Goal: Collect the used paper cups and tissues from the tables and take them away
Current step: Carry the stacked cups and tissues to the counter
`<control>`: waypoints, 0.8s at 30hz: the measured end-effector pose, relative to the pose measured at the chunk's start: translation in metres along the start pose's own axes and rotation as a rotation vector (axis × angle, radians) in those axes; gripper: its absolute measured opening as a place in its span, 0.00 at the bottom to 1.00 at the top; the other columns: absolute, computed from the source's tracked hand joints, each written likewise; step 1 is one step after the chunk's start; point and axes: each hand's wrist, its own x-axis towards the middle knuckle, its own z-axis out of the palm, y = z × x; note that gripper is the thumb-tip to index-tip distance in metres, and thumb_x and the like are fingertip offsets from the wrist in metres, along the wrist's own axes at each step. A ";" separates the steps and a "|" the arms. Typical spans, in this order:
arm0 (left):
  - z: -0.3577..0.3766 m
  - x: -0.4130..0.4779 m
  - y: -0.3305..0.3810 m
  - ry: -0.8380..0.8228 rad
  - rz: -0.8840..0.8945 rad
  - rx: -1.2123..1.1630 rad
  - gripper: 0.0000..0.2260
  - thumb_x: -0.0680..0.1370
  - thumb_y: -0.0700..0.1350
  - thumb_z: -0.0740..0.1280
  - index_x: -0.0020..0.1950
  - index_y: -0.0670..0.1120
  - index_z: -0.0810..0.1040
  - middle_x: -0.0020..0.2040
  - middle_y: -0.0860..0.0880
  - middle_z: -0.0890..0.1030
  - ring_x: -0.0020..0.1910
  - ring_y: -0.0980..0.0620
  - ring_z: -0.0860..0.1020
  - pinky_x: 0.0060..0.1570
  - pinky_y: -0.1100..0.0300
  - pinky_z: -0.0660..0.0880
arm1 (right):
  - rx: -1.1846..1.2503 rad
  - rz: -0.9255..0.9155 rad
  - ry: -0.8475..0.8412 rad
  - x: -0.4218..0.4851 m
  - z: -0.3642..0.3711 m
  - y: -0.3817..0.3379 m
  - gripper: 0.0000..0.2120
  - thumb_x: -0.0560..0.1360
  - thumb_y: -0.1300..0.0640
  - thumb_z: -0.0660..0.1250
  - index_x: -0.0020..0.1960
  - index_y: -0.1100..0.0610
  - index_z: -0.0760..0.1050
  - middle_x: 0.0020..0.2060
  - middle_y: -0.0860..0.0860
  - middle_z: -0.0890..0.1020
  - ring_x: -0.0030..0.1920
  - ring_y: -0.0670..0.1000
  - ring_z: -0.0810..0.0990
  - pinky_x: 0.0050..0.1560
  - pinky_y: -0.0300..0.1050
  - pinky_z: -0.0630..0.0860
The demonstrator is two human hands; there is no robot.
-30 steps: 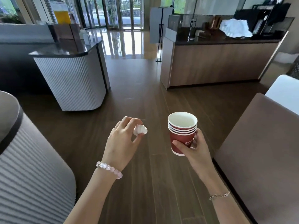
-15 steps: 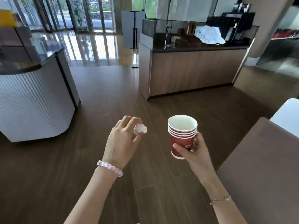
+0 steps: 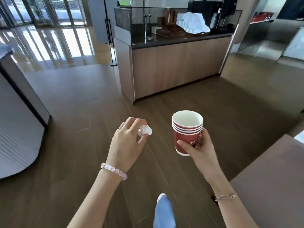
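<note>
Cups: a nested stack of red paper cups with white rims [image 3: 187,129]; long axis close to upright; open mouth up toward the camera, white inside showing; base down toward the floor; the pale print on the outer wall faces the palm and is partly hidden by fingers
Cups, place: in the air over the dark wooden plank floor [image 3: 69,112], right of centre, resting on nothing
Right grip: right hand [image 3: 199,148] curled round the lower half of the outermost cup; thumb across the near wall close to the base; fingers round the far right side; the stacked rims stand clear above the fingers
Tissue: a small crumpled white tissue ball [image 3: 145,130]; no clear long axis; it bulges out to the right, toward the cups but apart from them
Left grip: left hand [image 3: 126,143] back up, fingers bent in; fingertips and thumb pinch the tissue ball, most of which shows beyond them
Wrists: a pink bead bracelet [image 3: 114,171] on the left; a thin chain bracelet [image 3: 226,196] on the right
Ahead: a long wood-panelled desk with a dark top [image 3: 174,68], well apart from the hands; a rumpled white cloth [image 3: 192,22] lies on it
Sides: a ribbed white counter [image 3: 16,137] at the left edge; a brown desk corner [image 3: 271,186] at the lower right
Below: a light blue shoe tip [image 3: 163,209] on the floor between the forearms
</note>
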 end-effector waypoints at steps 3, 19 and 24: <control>0.029 0.046 -0.012 -0.017 0.003 -0.006 0.06 0.74 0.43 0.68 0.48 0.51 0.75 0.47 0.57 0.75 0.45 0.53 0.75 0.43 0.56 0.72 | 0.004 -0.001 0.011 0.055 0.000 0.012 0.27 0.66 0.66 0.75 0.62 0.54 0.70 0.52 0.46 0.80 0.47 0.37 0.80 0.46 0.28 0.75; 0.203 0.320 0.004 -0.151 0.204 -0.119 0.06 0.74 0.41 0.68 0.48 0.51 0.75 0.47 0.58 0.74 0.45 0.53 0.75 0.45 0.55 0.74 | -0.063 -0.014 0.223 0.321 -0.077 0.023 0.28 0.67 0.64 0.75 0.63 0.52 0.69 0.52 0.44 0.79 0.48 0.36 0.80 0.44 0.27 0.75; 0.266 0.383 0.021 -0.231 0.309 -0.204 0.07 0.74 0.42 0.68 0.48 0.52 0.74 0.47 0.58 0.74 0.45 0.53 0.75 0.43 0.56 0.74 | -0.106 0.011 0.376 0.369 -0.113 0.032 0.28 0.67 0.62 0.76 0.63 0.52 0.69 0.53 0.44 0.80 0.50 0.38 0.80 0.46 0.28 0.75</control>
